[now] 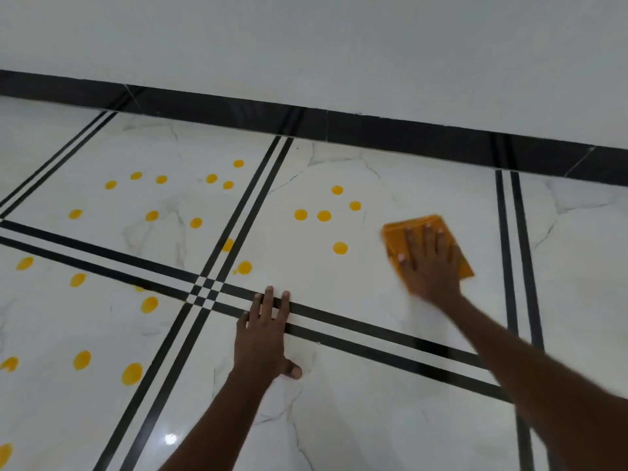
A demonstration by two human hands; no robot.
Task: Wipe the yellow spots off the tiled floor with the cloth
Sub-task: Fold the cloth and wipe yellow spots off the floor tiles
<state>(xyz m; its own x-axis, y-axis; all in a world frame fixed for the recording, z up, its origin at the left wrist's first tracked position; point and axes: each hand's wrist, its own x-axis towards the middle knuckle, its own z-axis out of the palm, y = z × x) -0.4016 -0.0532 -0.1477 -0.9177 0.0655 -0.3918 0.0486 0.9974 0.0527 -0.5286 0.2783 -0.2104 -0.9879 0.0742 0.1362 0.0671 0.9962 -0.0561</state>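
An orange folded cloth (421,223) lies flat on the white marble-look tiled floor (356,287), at the right side of the middle tile. My right hand (429,263) presses down on it with fingers spread flat. Several yellow spots (324,215) sit on the same tile just left of the cloth, the nearest one (340,248) about a hand's width away. More yellow spots (152,215) dot the far left tile, and others (132,373) mark the near left tile. My left hand (263,338) rests flat on the floor across a black tile stripe, holding nothing.
A white wall (339,45) with a black skirting band (373,130) runs along the far side. Double black stripes (238,219) divide the tiles. The tile at the far right (577,239) shows no spots.
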